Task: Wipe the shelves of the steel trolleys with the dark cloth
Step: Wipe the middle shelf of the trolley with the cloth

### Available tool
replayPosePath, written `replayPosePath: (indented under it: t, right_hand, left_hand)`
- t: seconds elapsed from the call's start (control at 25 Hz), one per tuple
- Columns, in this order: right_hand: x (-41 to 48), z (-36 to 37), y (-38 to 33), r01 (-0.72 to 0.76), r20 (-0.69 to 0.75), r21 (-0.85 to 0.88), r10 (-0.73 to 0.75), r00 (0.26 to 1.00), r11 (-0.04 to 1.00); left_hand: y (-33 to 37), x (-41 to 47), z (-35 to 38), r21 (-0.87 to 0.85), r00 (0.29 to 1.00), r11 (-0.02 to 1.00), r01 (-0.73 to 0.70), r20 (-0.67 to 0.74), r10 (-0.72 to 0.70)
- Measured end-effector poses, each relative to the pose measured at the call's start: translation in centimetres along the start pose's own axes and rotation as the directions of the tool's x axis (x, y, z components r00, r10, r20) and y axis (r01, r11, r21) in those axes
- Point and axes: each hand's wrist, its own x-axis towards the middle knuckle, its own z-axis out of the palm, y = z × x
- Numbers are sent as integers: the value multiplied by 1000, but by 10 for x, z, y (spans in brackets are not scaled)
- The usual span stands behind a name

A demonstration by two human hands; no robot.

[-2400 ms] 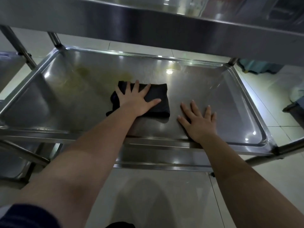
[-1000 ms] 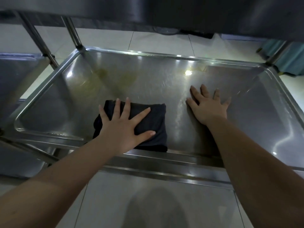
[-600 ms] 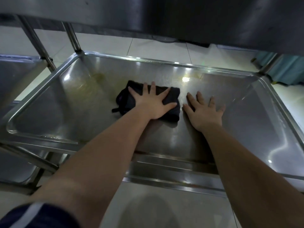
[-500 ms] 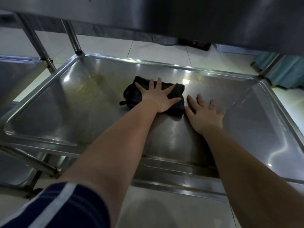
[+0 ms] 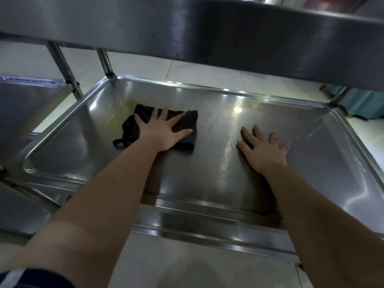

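Observation:
The dark cloth (image 5: 187, 129) lies folded on the lower steel shelf (image 5: 218, 179) of the trolley, left of its middle. My left hand (image 5: 164, 132) presses flat on the cloth with fingers spread. A small loop of the cloth sticks out at its near left corner. My right hand (image 5: 264, 148) rests flat on the bare steel to the right of the cloth, fingers spread, holding nothing. Yellowish smears show on the shelf beyond the cloth near the far left corner.
The trolley's upper shelf (image 5: 207, 32) hangs low across the top of the view. Steel posts (image 5: 105, 63) stand at the far left corner. A second steel trolley's shelf (image 5: 25, 100) adjoins on the left. A teal object (image 5: 361, 107) sits on the tiled floor at far right.
My left hand has slid the cloth leftward toward the far left corner, away from my right hand. The right hand has stayed flat on the shelf.

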Motion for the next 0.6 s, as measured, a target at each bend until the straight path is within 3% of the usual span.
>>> replayPosePath:
  t: [0.16,0.28,0.36,0.48,0.6]
  right_hand:
    - [-3,-9,-8,3,7,-23,-2,1000,1000]
    - [3,-16,-45,127,-84,65,-121,989,990]
    - [5,-12,-75,183,-66,86,-178,982,979]
    - [11,1,-86,153,17,33,-153,988,988]
    - [14,5,-82,137,4,21,-137,991,990]
  left_hand:
    - [-12,0,1,16,999,999,39,-2,-39]
    - [-7,0,0,18,1000,999,28,-3,-28]
    - [-9,-2,0,18,999,999,33,-6,-33]
    - [-12,-1,3,19,1000,1000,24,-16,-24]
    - [-20,15,0,4,999,999,48,-14,-48]
